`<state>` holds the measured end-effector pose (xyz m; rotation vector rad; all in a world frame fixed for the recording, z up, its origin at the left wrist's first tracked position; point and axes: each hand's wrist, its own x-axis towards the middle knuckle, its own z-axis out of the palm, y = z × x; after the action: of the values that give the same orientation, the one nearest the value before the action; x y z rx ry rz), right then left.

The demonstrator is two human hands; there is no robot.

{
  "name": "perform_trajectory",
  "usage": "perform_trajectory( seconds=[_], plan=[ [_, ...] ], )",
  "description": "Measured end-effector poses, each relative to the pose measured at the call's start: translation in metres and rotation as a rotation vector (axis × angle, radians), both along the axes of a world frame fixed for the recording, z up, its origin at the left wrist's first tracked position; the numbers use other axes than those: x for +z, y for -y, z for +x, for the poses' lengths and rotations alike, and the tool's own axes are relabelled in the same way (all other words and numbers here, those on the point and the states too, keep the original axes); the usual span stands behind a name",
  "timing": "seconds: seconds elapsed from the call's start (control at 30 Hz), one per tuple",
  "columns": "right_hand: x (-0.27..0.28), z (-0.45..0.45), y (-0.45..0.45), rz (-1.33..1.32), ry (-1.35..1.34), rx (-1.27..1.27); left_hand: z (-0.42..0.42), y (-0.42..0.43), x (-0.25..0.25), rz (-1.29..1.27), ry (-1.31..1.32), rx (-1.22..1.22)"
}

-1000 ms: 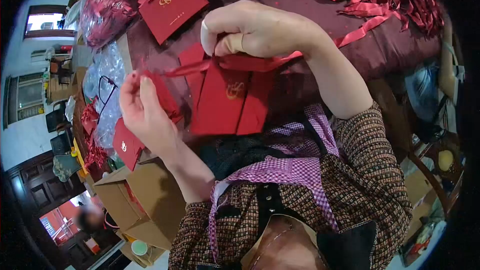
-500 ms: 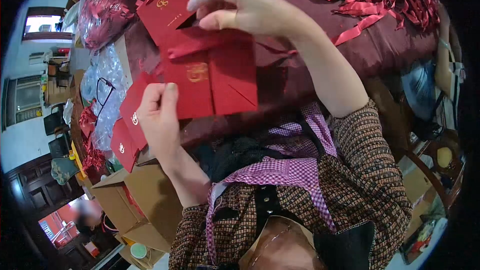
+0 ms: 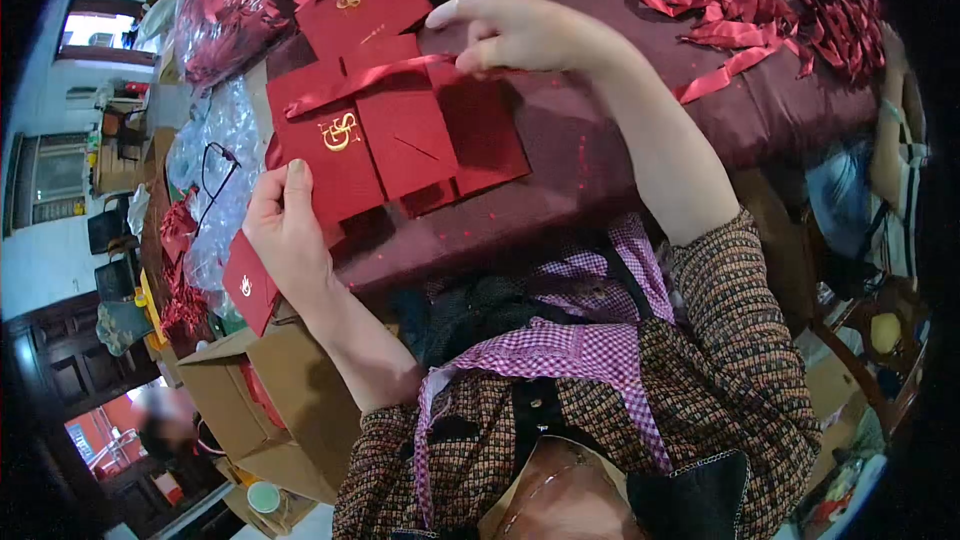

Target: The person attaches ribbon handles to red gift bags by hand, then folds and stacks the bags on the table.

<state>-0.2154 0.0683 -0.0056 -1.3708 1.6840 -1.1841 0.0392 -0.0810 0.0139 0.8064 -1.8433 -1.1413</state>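
Ribbon [image 3: 385, 78] across a red envelope [image 3: 405, 130] over the tabletop [image 3: 590, 155]
Left hand [image 3: 290, 230] pinches the envelope's edge; whether the right hand's [image 3: 515, 35] fingers grip the ribbon's end, one cannot tell. Uneven tugging could skew the ribbon.

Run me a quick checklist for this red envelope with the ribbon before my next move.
1. Left hand gripping the red envelope at its edge: ok, thumb on top.
2. Gold emblem facing the camera: ok.
3. Ribbon lying across the envelope's front: ok.
4. Right hand pinching the ribbon: cannot tell; thumb close by, contact unclear.
5. Tablecloth free of red specks: not ok, several show.
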Motion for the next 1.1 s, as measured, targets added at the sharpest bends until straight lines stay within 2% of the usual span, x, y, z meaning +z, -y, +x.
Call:
perform_trajectory(
  seconds=[0.03, 0.13, 0.2, 0.23, 0.3, 0.33, 0.47, 0.53, 0.57, 0.6, 0.67, 0.7, 0.73, 0.8, 0.87, 0.93, 1.0, 1.07, 1.1],
  plan=[
    [-0.003, -0.003, 0.001, -0.192, 0.069, -0.007, 0.001, 0.003, -0.003, -0.043, 0.024, 0.023],
    [0.024, 0.007, -0.013, -0.356, 0.616, 0.000, 0.000, 0.004, -0.005, -0.022, 0.067, 0.031],
    [0.063, 0.016, -0.022, -0.021, 0.815, -0.363, 0.001, 0.004, -0.010, -0.048, 0.107, 0.001],
    [0.049, 0.011, -0.017, -0.019, 0.815, -0.353, -0.002, 0.004, -0.013, -0.047, 0.103, -0.010],
    [0.017, 0.001, -0.010, -0.733, 1.360, 0.529, -0.008, -0.001, -0.014, -0.058, 0.120, -0.017],
    [0.013, 0.000, -0.012, -0.734, 1.444, 0.536, -0.012, -0.005, -0.012, -0.054, 0.105, -0.041],
    [0.015, -0.003, -0.012, -0.777, 1.376, 0.446, -0.023, -0.012, -0.016, 0.101, 0.041, -0.077],
    [0.012, -0.011, -0.008, -0.791, 1.191, 0.392, -0.027, -0.014, -0.019, 0.118, 0.038, -0.080],
    [0.012, -0.013, -0.014, -0.715, 1.122, 0.265, -0.029, -0.015, -0.022, 0.138, 0.040, -0.093],
    [0.010, -0.015, -0.015, -0.713, 1.126, 0.262, -0.030, -0.015, -0.025, 0.158, 0.041, -0.104],
    [0.008, -0.020, -0.013, -0.764, 0.937, -0.061, -0.032, -0.016, -0.031, 0.197, 0.035, -0.119],
    [0.014, -0.013, -0.008, -0.869, 0.954, -0.070, -0.034, -0.018, -0.032, 0.186, 0.067, -0.123],
    [0.009, -0.017, 0.003, -0.866, 0.956, -0.071, -0.035, -0.019, -0.033, 0.175, 0.099, -0.127],
    [0.001, -0.027, 0.025, -1.203, 1.205, 0.525, -0.038, -0.021, -0.039, 0.209, 0.064, -0.136],
    [0.005, -0.023, 0.013, -1.141, 1.251, 0.540, -0.040, -0.021, -0.042, 0.166, 0.125, -0.124],
    [0.020, -0.010, -0.007, -0.896, 0.973, -0.024, -0.043, -0.018, -0.050, 0.145, 0.107, -0.139],
    [0.017, -0.011, -0.011, -0.854, 0.941, 0.016, -0.045, -0.016, -0.052, 0.072, 0.198, -0.101],
    [0.013, -0.010, -0.011, -0.811, 0.909, 0.058, -0.049, -0.019, -0.049, 0.102, 0.214, -0.098],
    [0.014, -0.005, -0.010, -0.665, 0.742, 0.062, -0.050, -0.021, -0.048, 0.131, 0.232, -0.095]
  ],
)
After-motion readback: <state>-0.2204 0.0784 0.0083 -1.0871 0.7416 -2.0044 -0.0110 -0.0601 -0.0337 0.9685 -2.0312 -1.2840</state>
